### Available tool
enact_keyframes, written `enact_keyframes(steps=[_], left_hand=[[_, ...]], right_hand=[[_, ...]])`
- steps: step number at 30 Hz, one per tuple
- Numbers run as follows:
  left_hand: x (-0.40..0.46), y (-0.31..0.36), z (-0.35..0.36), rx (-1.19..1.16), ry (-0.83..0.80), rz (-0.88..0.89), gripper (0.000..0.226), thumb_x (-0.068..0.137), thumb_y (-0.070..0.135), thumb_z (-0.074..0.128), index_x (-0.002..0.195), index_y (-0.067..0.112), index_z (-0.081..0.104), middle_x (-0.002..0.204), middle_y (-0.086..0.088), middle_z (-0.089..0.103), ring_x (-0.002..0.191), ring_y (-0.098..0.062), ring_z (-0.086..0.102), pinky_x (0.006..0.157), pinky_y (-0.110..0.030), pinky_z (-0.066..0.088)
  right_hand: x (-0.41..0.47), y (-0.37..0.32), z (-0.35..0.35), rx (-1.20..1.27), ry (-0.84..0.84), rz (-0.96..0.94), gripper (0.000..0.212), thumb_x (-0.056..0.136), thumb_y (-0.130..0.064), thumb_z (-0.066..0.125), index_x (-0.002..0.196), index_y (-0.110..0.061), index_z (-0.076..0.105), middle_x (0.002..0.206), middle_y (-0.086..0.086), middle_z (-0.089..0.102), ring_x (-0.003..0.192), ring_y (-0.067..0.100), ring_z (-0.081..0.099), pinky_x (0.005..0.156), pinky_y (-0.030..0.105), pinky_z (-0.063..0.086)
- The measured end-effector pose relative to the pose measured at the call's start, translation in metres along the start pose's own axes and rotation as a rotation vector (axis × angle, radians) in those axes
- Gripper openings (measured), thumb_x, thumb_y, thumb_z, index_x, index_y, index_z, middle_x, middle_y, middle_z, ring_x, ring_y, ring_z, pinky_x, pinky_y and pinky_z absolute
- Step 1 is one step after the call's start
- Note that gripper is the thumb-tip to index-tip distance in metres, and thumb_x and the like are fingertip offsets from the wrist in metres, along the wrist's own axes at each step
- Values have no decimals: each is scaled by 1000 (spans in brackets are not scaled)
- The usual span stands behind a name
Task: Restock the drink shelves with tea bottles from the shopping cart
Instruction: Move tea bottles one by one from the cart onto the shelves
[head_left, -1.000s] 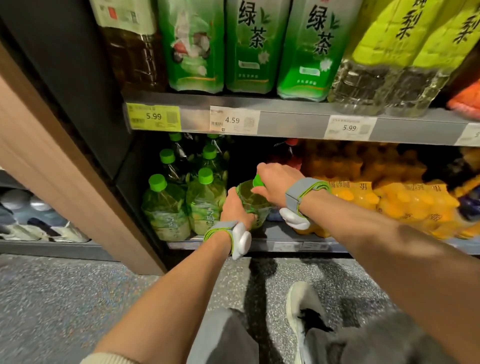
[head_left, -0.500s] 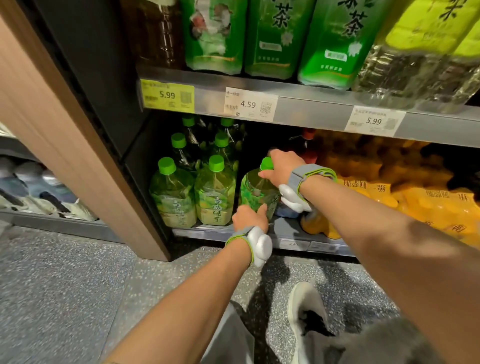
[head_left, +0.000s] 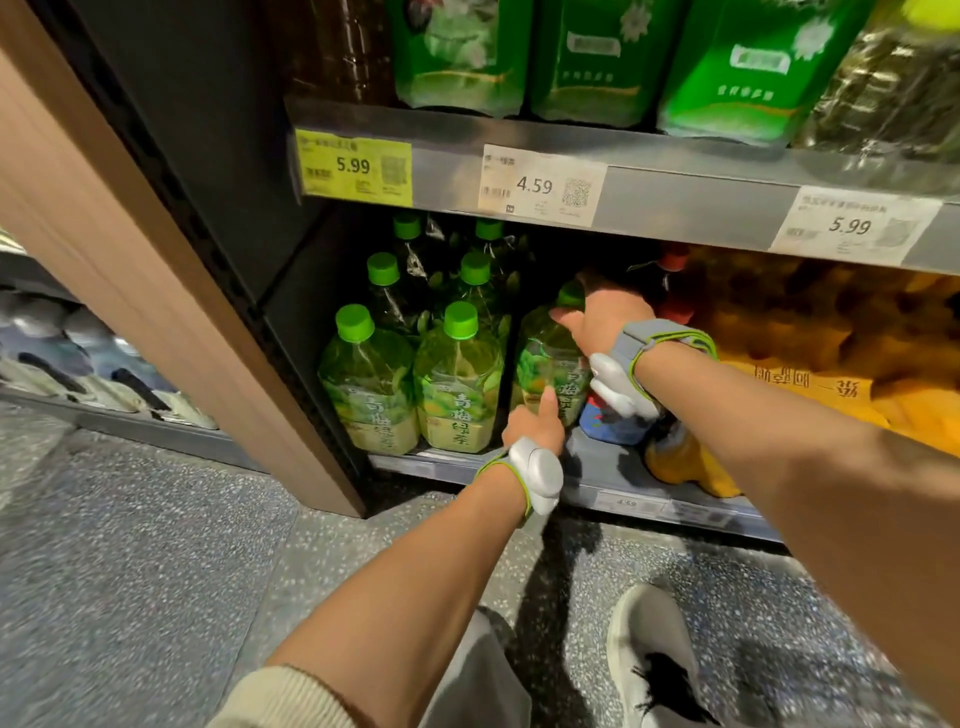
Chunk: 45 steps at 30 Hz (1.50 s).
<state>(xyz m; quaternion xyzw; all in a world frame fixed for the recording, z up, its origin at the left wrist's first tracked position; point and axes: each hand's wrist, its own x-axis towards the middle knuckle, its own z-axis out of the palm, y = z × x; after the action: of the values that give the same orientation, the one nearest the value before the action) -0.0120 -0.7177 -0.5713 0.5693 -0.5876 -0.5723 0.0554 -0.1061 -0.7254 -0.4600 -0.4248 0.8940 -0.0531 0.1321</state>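
Observation:
A green-capped tea bottle (head_left: 546, 364) stands upright on the bottom shelf (head_left: 618, 483), just right of two rows of matching green tea bottles (head_left: 415, 379). My right hand (head_left: 605, 317) grips its neck and cap from above. My left hand (head_left: 537, 423) is low at the bottle's base, fingers curled, with the thumb pressed against the label. Both wrists wear grey and green bands with white pods. The shopping cart is out of view.
A grey shelf edge (head_left: 675, 192) with price tags 5.99 and 4.59 runs overhead, carrying large green bottles. Orange drink packs (head_left: 810, 374) fill the bottom shelf to the right. A wooden upright (head_left: 130, 270) stands left. My white shoe (head_left: 654, 660) is on the speckled floor.
The bottle has gone from tilted in both hands to upright on the shelf beside the others. My left hand slid down to its base; the view moved closer and lower.

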Motion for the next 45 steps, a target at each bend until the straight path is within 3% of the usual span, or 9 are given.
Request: enact_keyframes(steps=[7, 12, 18, 21, 23, 30, 35, 39, 45], left_hand=[[21, 7, 3, 72, 22, 6, 64, 100, 50, 29, 140, 0, 41, 147, -18, 41, 134, -36, 40, 105, -38, 33], [27, 5, 2, 120, 23, 24, 65, 100, 51, 28, 139, 0, 42, 146, -19, 42, 134, -37, 39, 107, -38, 32], [13, 2, -7, 145, -6, 59, 68, 99, 54, 28, 133, -2, 47, 140, -22, 47, 128, -39, 44, 105, -40, 36], [2, 0, -14, 130, 7, 82, 65, 100, 52, 27, 133, -1, 48, 139, -21, 48, 127, -39, 45, 103, -40, 36], [-9, -1, -23, 117, 19, 107, 65, 100, 50, 27, 131, -3, 48, 137, -22, 49, 124, -39, 47, 102, -41, 38], [-52, -2, -47, 83, 31, 206, 69, 100, 52, 27, 133, -5, 45, 138, -24, 48, 125, -40, 46, 102, -43, 38], [-62, -3, -65, 81, 29, 305, 53, 101, 48, 28, 106, 5, 58, 105, -16, 60, 99, -33, 55, 82, -35, 38], [-56, 1, -72, 8, 34, 308, 46, 94, 56, 35, 74, 18, 50, 96, -24, 62, 85, -38, 57, 88, -49, 49], [-74, 34, -83, 19, 63, 231, 49, 93, 56, 37, 76, 14, 54, 102, -18, 67, 94, -33, 61, 94, -48, 50]], right_hand=[[24, 6, 7, 161, 56, -31, 55, 93, -38, 54, 139, -15, 35, 135, 16, 48, 119, 38, 50, 90, 40, 45], [32, 10, 7, 301, 51, -72, 54, 92, -37, 56, 138, -14, 37, 133, 15, 51, 108, 33, 57, 71, 36, 47], [13, 11, 0, 100, 18, -68, 49, 96, -32, 48, 137, -7, 36, 130, 19, 50, 111, 36, 52, 76, 30, 35], [-1, 14, -5, 40, -24, -63, 30, 97, -30, 44, 101, -1, 52, 113, 21, 57, 90, 33, 53, 72, 34, 40], [-20, 13, -9, 63, 12, -46, 32, 98, -31, 44, 78, -5, 45, 101, 18, 56, 83, 30, 50, 67, 33, 38], [-78, 18, -17, 261, 137, -41, 28, 93, -25, 48, 118, -17, 59, 116, 12, 64, 108, 32, 58, 86, 32, 46], [-105, 37, 5, 302, 167, 6, 27, 92, -19, 44, 107, -18, 67, 103, 9, 70, 98, 31, 62, 72, 28, 42], [-100, 47, 11, 356, 96, 2, 26, 91, -17, 45, 105, -15, 66, 81, 2, 60, 78, 22, 53, 56, 24, 34], [-101, 42, -13, 523, 22, 91, 18, 89, -19, 46, 79, -21, 62, 78, 3, 64, 80, 26, 59, 72, 31, 49]])
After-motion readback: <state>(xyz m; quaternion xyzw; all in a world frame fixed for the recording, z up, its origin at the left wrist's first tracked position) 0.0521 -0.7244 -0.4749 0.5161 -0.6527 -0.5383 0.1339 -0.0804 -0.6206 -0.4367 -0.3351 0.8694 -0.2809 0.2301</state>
